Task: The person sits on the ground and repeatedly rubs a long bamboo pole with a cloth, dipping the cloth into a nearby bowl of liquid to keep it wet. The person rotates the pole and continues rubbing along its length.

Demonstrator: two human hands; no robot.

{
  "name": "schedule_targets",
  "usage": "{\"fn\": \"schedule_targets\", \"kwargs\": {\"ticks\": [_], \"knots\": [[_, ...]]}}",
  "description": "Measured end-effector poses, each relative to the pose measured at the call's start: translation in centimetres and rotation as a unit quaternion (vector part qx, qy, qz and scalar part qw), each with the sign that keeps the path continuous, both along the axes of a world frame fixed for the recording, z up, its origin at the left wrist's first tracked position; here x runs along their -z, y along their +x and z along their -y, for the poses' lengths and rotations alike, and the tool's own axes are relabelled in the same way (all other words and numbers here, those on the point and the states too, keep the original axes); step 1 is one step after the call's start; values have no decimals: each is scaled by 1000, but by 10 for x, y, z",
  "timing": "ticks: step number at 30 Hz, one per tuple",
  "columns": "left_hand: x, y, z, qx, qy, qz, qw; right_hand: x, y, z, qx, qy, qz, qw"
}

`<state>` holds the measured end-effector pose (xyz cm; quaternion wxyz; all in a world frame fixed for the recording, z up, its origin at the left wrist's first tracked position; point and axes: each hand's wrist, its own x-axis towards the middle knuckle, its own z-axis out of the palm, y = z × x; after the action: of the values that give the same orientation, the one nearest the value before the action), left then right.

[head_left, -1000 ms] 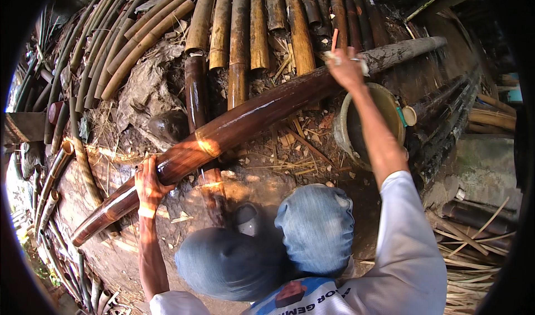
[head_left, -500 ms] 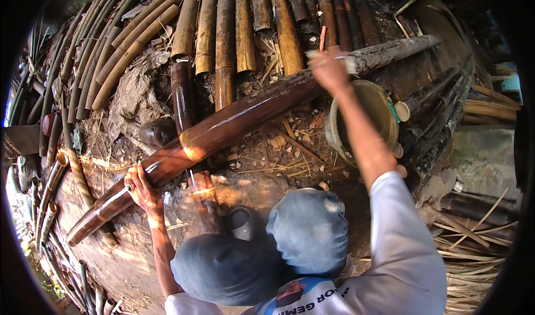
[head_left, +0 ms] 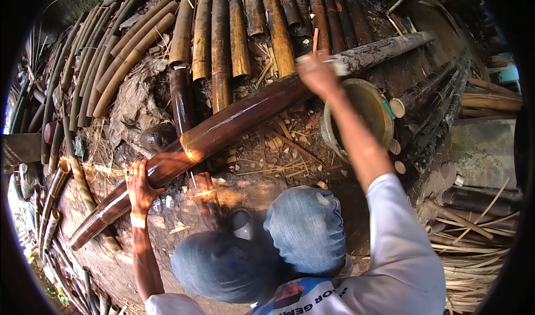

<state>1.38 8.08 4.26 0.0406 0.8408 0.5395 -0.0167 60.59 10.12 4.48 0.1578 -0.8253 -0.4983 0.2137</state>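
A long, thick bamboo pole (head_left: pixel 239 119) lies aslant in front of my knees. Its left and middle parts are wet, dark brown and shiny, while its far right end is dull grey. My left hand (head_left: pixel 140 188) grips the pole near its lower left end, fingers over the far side. Higher on the pole, where shiny meets grey, my right hand (head_left: pixel 320 75) is closed around an orange-handled tool (head_left: pixel 316 39). A pale piece shows beside this fist, too blurred to name. Under my right forearm stands a round bucket (head_left: pixel 329 126), its inside partly hidden by the arm.
A shorter wet bamboo piece (head_left: pixel 181 100) runs crosswise under the pole. Several bamboo lengths (head_left: pixel 221 47) lie side by side beyond it, with curved ones (head_left: pixel 120 58) at the left. Dark poles (head_left: pixel 429 100) are stacked right of the bucket. Split strips (head_left: pixel 473 265) lie lower right.
My left hand has shifted left along the pole, its wrist swinging left too. The right hand with the orange-handled tool has moved slightly left and nearer along the pole.
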Motion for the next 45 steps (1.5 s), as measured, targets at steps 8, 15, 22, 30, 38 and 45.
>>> {"fn": "schedule_targets", "kwargs": {"ticks": [8,15,22,30,38,45], "knots": [[7,-4,21,-17,35,26,999,-3,-109,24,-117,75,99,985],[41,9,13,-24,282,-44,958,8,-47,-3,-96,23,107,989],[51,6,0,-53,259,-27,964,8,-113,13,-140,103,107,979],[39,26,13,-86,206,-17,974,5,-131,2,-190,110,111,969],[-25,21,-45,-1,-61,-79,995,15,-114,3,-183,51,73,979],[5,16,-19,3,36,14,999,5,-43,-12,-225,-108,149,957]]}}
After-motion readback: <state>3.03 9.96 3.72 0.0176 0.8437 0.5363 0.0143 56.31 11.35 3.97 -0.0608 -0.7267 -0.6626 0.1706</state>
